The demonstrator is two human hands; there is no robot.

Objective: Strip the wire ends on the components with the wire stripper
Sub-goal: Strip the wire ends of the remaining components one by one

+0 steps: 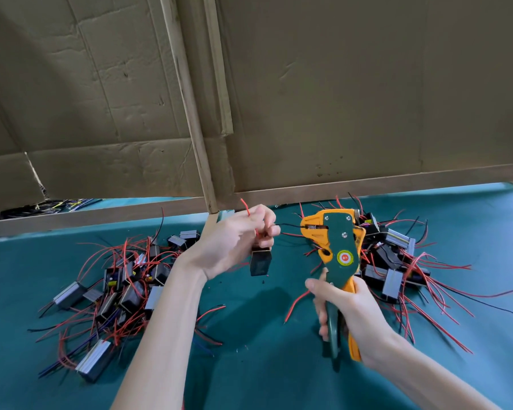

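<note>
Component (260,261): hung above the tabletop (264,365), its black wire (288,225) pinched by fingers of your left hand (237,241), tip at the wire stripper (332,241) your right hand (347,315) gripped. Full seating before squeezing seemed advisable.

Head-worn view, forward and down, close.

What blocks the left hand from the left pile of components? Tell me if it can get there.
Likely yes, once freed: the left hand holds a component by its wires at the wire stripper, but only green cloth lies between it and the left pile.
</note>
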